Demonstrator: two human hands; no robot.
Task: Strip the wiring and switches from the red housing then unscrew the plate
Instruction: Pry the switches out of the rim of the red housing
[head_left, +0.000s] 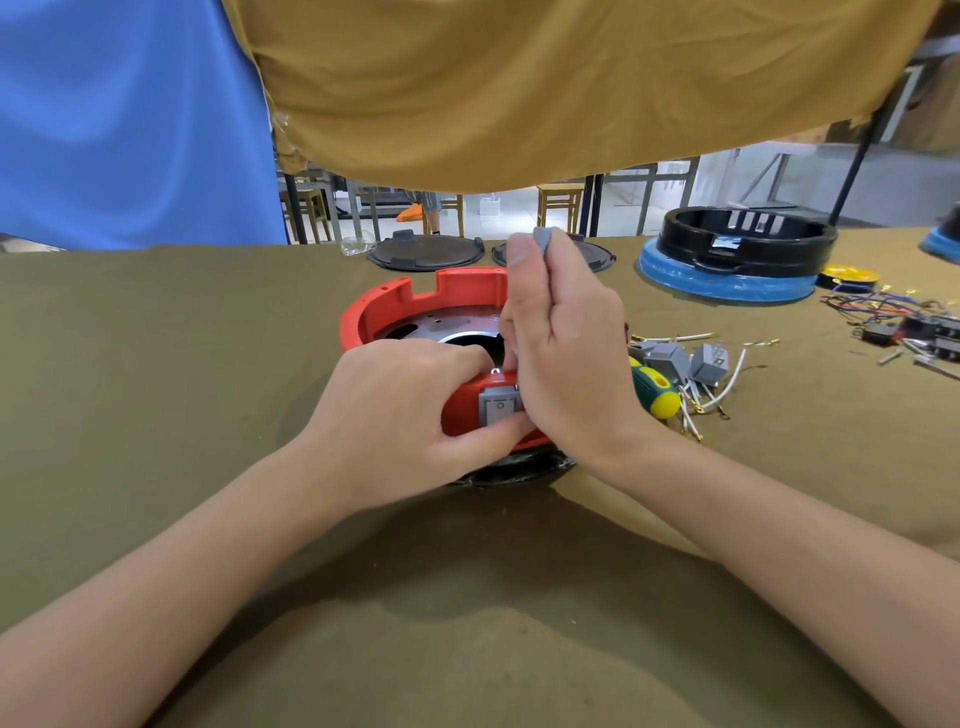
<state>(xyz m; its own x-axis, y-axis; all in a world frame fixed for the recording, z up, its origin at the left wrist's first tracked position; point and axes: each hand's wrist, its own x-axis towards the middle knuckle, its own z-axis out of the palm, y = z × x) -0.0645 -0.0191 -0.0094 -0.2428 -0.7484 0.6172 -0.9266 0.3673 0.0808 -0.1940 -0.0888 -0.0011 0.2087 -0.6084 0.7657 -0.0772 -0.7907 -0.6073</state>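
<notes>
Right, the counter (156, 364) fills my view under its olive cloth, with a mustard sheet (519, 93) and a blue sheet (119, 119) hanging behind it. On the far right of it I see a black ring housing (748, 241) on a blue base. Dead centre sits the red housing (395, 306), open side up, with the metal plate (447, 327) showing inside it. My left hand (410, 415) clamps the near wall of that housing, fingers hooked over the rim and thumb pressed just under the grey switch (500, 406) still seated in the wall. My right hand (566, 353) is curled tight around a grey tool handle (548, 240), whose top pokes out above my thumb; the working end drops beside the switch, but I cannot see the tip. Just right of the housing lies a green and yellow screwdriver (655, 389), partly hidden by my right hand. Beside it lie loose grey switch blocks (688, 361) tangled in white wires (727, 384). Further right, a heap of coloured wires (878, 306).
</notes>
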